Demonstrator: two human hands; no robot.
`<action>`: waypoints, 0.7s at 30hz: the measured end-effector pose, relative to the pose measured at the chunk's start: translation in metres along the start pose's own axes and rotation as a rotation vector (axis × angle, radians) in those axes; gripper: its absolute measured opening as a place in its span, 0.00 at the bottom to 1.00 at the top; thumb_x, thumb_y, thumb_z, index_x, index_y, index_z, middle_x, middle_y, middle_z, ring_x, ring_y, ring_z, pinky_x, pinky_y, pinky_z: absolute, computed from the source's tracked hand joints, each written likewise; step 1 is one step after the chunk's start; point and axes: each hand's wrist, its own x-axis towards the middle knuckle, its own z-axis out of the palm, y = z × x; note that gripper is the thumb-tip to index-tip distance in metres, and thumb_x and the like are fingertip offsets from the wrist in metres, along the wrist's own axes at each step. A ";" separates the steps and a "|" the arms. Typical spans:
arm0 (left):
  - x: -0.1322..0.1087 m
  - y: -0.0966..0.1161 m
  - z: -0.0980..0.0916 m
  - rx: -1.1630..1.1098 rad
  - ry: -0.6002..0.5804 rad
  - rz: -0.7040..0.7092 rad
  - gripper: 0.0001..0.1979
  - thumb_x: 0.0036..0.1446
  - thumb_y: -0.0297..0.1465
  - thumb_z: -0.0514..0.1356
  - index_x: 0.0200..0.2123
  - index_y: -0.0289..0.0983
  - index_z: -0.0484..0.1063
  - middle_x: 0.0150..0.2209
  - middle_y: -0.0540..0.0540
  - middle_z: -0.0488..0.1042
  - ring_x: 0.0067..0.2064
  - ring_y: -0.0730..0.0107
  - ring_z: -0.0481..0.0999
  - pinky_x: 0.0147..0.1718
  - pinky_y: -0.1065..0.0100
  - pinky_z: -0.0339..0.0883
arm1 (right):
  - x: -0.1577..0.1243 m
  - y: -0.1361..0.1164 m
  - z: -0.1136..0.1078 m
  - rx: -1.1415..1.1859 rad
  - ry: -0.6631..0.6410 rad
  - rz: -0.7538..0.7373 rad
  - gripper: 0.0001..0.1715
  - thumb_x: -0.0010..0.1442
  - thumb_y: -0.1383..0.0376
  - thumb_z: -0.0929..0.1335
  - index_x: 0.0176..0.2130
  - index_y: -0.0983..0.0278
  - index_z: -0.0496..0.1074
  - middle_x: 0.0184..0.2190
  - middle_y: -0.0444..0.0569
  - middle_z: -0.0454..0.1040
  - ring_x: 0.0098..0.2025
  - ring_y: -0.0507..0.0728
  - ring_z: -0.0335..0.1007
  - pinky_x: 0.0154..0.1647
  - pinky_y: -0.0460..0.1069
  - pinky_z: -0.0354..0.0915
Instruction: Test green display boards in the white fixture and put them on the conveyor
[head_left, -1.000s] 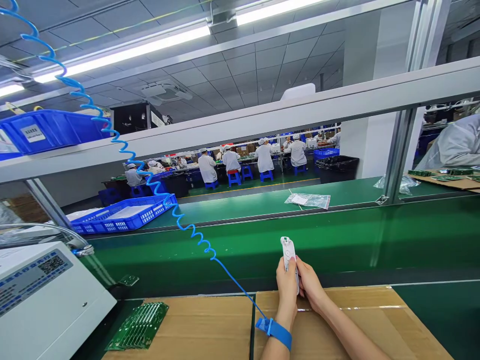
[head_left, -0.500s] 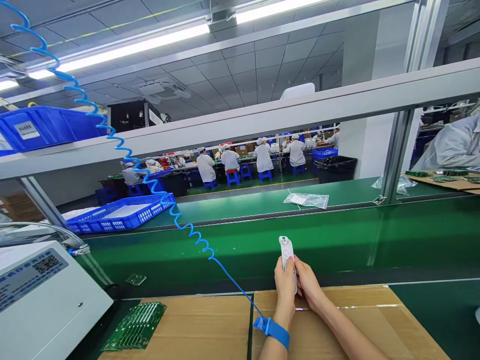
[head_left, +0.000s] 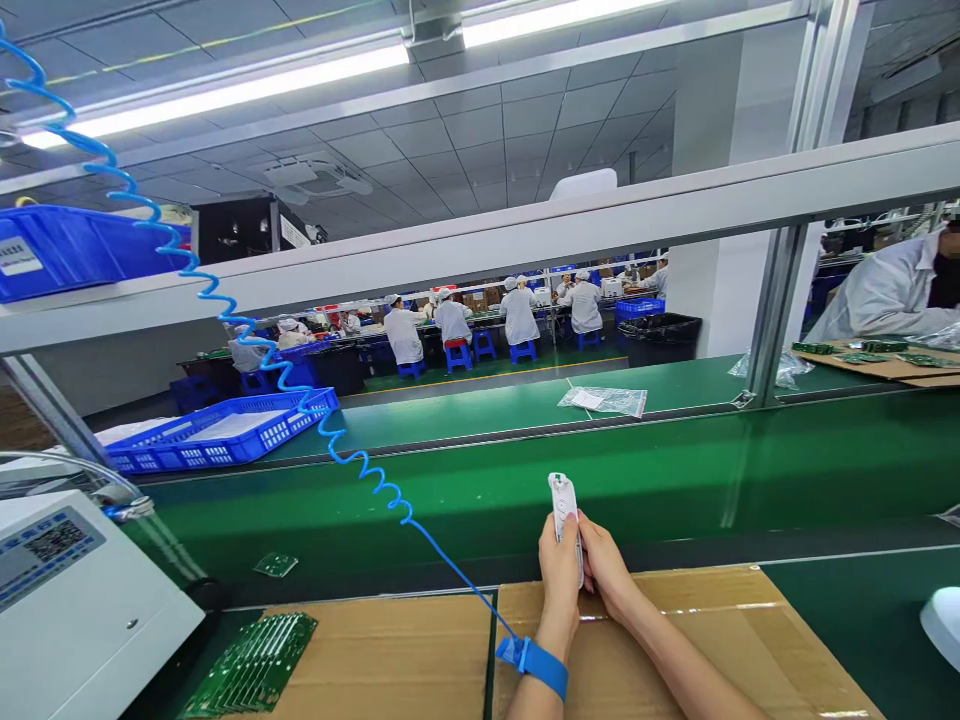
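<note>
A slim white plastic housing (head_left: pixel 564 500), long and rounded at its top end, is held upright between my two hands over the front edge of the bench. My left hand (head_left: pixel 558 562) wraps its near part, with the thumb lying on its face. From the right side my right hand (head_left: pixel 603 566) grips the same piece; its fingertips are partly hidden behind it. The lower end of the housing is covered by my hands. A blue wrist strap (head_left: pixel 543 668) with a coiled blue cord (head_left: pixel 375 478) circles my left wrist.
Cardboard sheets (head_left: pixel 390 650) cover the bench below my hands. Green circuit boards (head_left: pixel 255 660) stand in a row at left, beside a white machine (head_left: pixel 82 610). A single board (head_left: pixel 276 565) lies on the green belt (head_left: pixel 450 500). Beyond are a blue basket (head_left: pixel 277 430) and a plastic bag (head_left: pixel 607 400).
The whole scene has shifted slightly left as the view turned right. Both hands keep the white housing in nearly the same pose. More of a white object shows at the right edge.
</note>
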 end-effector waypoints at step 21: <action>0.009 0.036 -0.003 0.124 -0.035 -0.204 0.32 0.30 0.50 0.61 0.38 0.36 0.70 0.16 0.51 0.66 0.17 0.66 0.61 0.15 0.67 0.51 | 0.018 -0.018 0.012 0.043 0.074 -0.033 0.21 0.64 0.60 0.58 0.23 0.66 0.63 0.10 0.38 0.55 0.10 0.47 0.47 0.08 0.42 0.44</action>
